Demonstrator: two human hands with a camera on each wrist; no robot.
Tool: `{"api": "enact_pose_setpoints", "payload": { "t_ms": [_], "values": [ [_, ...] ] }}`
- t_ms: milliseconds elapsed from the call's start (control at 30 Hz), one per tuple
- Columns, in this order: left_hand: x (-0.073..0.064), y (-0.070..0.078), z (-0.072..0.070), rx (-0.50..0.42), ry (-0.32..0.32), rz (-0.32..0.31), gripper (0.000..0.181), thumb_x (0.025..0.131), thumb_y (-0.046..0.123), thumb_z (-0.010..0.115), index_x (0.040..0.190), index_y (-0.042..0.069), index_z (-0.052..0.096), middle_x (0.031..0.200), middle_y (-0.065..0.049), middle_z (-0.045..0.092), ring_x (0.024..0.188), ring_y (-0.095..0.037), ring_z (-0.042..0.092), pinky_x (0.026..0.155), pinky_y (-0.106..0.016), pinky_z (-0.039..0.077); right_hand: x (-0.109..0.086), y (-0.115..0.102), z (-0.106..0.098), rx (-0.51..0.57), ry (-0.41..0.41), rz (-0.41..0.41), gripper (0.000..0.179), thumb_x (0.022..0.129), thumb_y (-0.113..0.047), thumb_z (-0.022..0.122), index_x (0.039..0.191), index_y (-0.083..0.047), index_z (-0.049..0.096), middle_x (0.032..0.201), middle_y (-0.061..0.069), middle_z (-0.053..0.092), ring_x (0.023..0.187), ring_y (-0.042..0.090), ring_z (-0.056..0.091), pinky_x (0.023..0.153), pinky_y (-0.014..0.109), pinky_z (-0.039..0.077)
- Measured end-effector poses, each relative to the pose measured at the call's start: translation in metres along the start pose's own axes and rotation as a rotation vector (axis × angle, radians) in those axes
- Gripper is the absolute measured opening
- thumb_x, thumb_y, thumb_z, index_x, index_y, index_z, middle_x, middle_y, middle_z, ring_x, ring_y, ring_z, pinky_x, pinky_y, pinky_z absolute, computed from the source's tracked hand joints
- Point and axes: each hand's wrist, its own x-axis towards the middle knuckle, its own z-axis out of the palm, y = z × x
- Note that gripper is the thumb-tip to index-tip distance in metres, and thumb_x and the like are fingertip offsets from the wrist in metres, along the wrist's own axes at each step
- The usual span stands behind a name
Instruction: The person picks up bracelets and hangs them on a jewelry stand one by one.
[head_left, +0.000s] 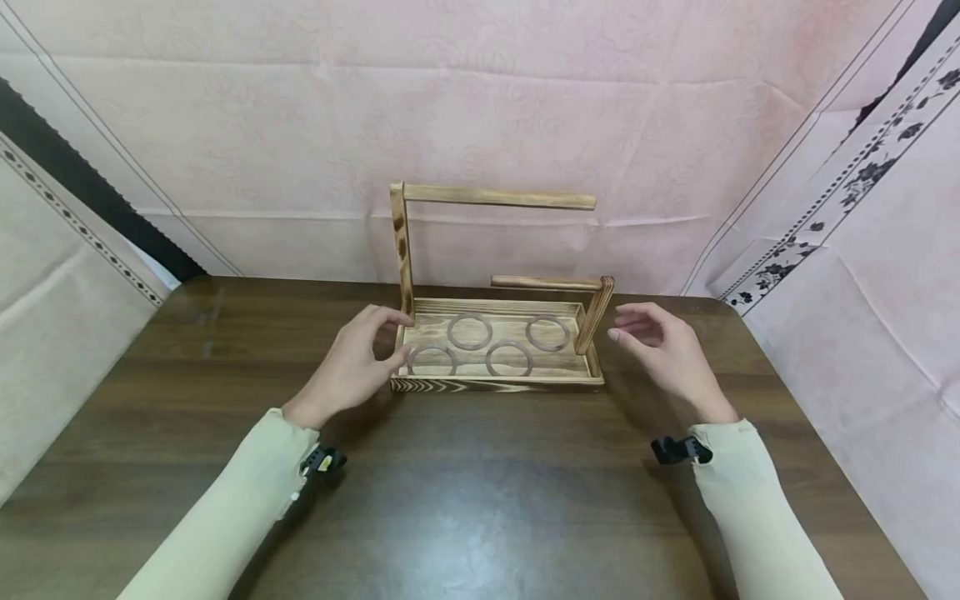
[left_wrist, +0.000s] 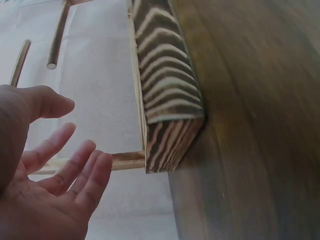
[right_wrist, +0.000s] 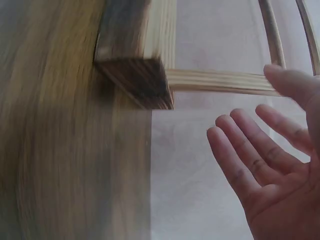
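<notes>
A shallow wooden tray [head_left: 495, 386] with dark burnt grain stands near the table's far edge. Several grey rings [head_left: 512, 345] show on its floor. From its left end rises a tall post [head_left: 403, 258] bearing a long bar [head_left: 498, 197]; a shorter-looking post [head_left: 595, 317] at the right end bears another bar [head_left: 547, 283]. My left hand [head_left: 352, 358] is at the tray's left end, thumb and fingers spread apart around that corner in the head view. Just off the right end hovers my right hand [head_left: 663, 346], its fingers loosely bent and holding nothing.
Everything stands on a dark brown wooden table [head_left: 465, 483]. Pale patterned cloth [head_left: 487, 108] hangs behind it, with more cloth [head_left: 885, 267] along the right side. Each sleeve carries a small black wrist device [head_left: 678, 450].
</notes>
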Motion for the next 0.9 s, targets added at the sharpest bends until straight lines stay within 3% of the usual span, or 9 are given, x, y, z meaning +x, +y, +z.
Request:
{"api": "enact_pose_setpoints", "payload": {
  "t_ms": [100, 300, 633, 767, 900],
  "values": [
    [0.004, 0.000, 0.001, -0.046, -0.017, -0.025, 0.037, 0.094, 0.007, 0.071, 0.129, 0.003, 0.060, 0.128, -0.017, 0.061, 0.111, -0.037, 0.064, 0.097, -0.051, 0.058, 0.003, -0.001, 0.004, 0.051, 0.013, 0.033, 0.040, 0.097, -0.026, 0.072, 0.132, -0.008, 0.063, 0.121, 0.014, 0.072, 0.105, 0.004, 0.065, 0.094, 0.015, 0.056],
    [0.011, 0.004, 0.005, -0.090, -0.059, -0.031, 0.038, 0.094, 0.005, 0.071, 0.130, 0.003, 0.059, 0.130, -0.016, 0.061, 0.119, -0.037, 0.061, 0.100, -0.050, 0.058, 0.009, -0.001, 0.011, 0.157, 0.008, 0.070, 0.046, 0.098, -0.023, 0.070, 0.138, -0.005, 0.058, 0.132, 0.015, 0.067, 0.124, 0.031, 0.063, 0.109, 0.033, 0.053],
    [0.023, 0.013, 0.010, -0.081, -0.095, 0.008, 0.039, 0.093, 0.009, 0.072, 0.130, 0.002, 0.060, 0.131, -0.016, 0.063, 0.122, -0.036, 0.061, 0.106, -0.052, 0.054, 0.020, -0.005, 0.014, 0.194, -0.037, 0.107, 0.051, 0.100, -0.020, 0.068, 0.144, -0.001, 0.051, 0.138, 0.023, 0.062, 0.131, 0.039, 0.059, 0.117, 0.052, 0.045],
    [0.028, 0.018, 0.014, -0.077, -0.141, 0.008, 0.039, 0.095, 0.011, 0.071, 0.131, 0.002, 0.060, 0.134, -0.016, 0.061, 0.126, -0.037, 0.059, 0.108, -0.052, 0.054, 0.024, -0.007, 0.017, 0.210, -0.034, 0.115, 0.048, 0.101, -0.019, 0.065, 0.143, 0.000, 0.051, 0.137, 0.023, 0.062, 0.129, 0.039, 0.060, 0.114, 0.050, 0.049],
    [0.035, 0.022, 0.019, -0.056, -0.187, -0.002, 0.038, 0.095, 0.013, 0.071, 0.131, 0.005, 0.060, 0.136, -0.013, 0.060, 0.130, -0.038, 0.056, 0.111, -0.050, 0.051, 0.028, -0.006, 0.022, 0.268, -0.011, 0.113, 0.041, 0.103, -0.013, 0.061, 0.139, 0.004, 0.052, 0.132, 0.026, 0.063, 0.115, 0.024, 0.068, 0.101, 0.029, 0.059]
  ]
}}
